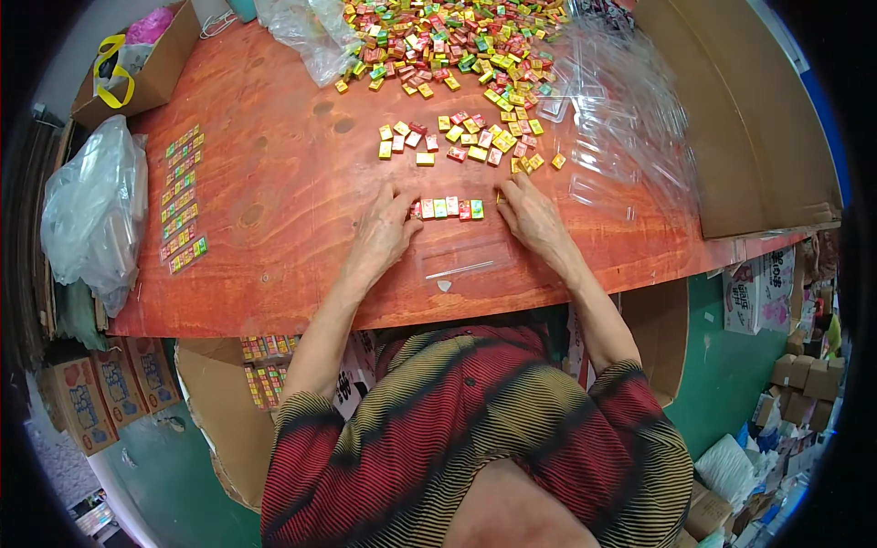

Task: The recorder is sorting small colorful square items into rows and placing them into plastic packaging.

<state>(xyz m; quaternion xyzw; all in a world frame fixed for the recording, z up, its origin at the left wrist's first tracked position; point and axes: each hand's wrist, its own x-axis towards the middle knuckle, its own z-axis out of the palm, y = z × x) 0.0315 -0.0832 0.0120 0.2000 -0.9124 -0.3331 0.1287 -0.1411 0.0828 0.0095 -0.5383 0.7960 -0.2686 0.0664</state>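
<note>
A short row of small coloured candy boxes point(448, 208) lies on the red-brown wooden table point(283, 183). My left hand point(384, 233) presses against the row's left end, fingers curled. My right hand point(532, 217) touches the right end, fingers spread flat on the table. Just beyond the row sits a loose cluster of red, yellow and green boxes point(466, 142). A big heap of the same boxes point(448, 41) covers the far edge. A clear plastic sleeve point(457, 265) lies flat on the table between my wrists.
Finished strips of packed boxes point(183, 196) lie in a column at the left. Clear plastic trays point(621, 119) pile up at the right beside a cardboard sheet point(740, 110). A plastic bag point(91, 210) hangs at the left edge. A carton with packed strips point(265, 365) stands below the table.
</note>
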